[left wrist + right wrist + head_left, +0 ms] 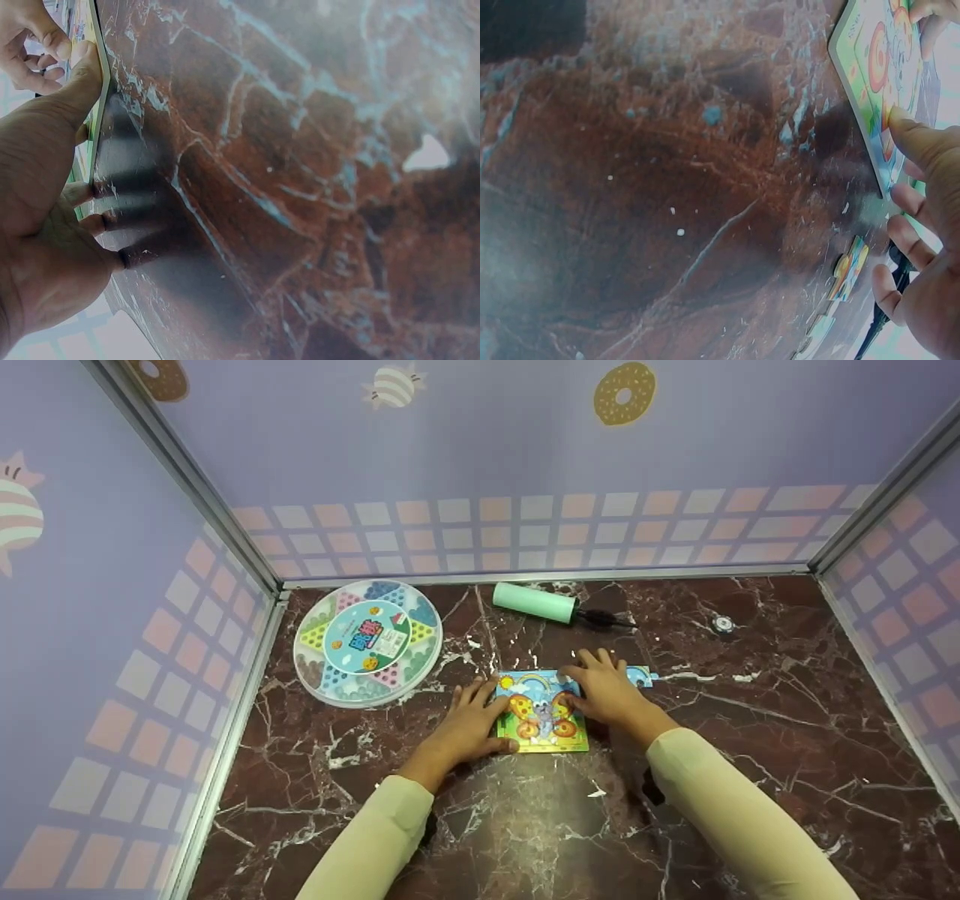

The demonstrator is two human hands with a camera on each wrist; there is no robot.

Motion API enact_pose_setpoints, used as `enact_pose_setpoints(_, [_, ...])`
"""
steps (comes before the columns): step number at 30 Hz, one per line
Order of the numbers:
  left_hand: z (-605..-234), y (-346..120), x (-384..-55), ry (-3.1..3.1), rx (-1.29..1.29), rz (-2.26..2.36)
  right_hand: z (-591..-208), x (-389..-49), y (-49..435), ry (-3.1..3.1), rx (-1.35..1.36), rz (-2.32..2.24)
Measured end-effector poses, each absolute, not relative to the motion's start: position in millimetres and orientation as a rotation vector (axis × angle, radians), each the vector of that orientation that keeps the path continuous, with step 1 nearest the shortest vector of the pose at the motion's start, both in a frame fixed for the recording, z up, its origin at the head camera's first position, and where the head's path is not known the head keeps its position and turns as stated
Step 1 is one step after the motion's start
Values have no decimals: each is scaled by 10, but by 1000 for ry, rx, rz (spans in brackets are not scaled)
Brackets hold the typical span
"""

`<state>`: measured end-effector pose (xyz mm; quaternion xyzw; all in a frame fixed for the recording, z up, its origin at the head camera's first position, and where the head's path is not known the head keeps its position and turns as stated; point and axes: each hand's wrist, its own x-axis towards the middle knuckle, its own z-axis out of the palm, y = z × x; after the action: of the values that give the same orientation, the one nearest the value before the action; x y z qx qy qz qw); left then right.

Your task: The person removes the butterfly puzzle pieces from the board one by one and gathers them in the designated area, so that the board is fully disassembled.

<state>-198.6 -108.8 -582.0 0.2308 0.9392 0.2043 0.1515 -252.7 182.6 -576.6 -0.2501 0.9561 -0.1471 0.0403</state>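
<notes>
A colourful jigsaw puzzle (544,720) in a flat board, with a grey cartoon animal, a sun and a rainbow, lies flat on the dark marbled table. Along its left side rests my left hand (466,726), thumb on the lower left corner and fingertips at the upper left edge. My right hand (611,694) lies over the upper right part, hiding that corner. In the right wrist view its thumb (919,142) touches the picture, while the other fingers extend loosely past the board's edge. Loose puzzle pieces (641,675) show just beyond the right hand.
A round, clear-lidded board game box (420,660) with coloured pegs sits at the back left. Behind the puzzle lies a mint-green hand pump (534,602) with a black nozzle. A small round object (723,623) is at the back right. Patterned walls (525,450) enclose the table.
</notes>
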Motion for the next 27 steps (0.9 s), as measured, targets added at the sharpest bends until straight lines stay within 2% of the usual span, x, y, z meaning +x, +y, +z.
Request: enact_pose_setpoints(27, [-5859,-1092,-2003,2695,657,566,-5764,-2480,1727,2977,-819,-428])
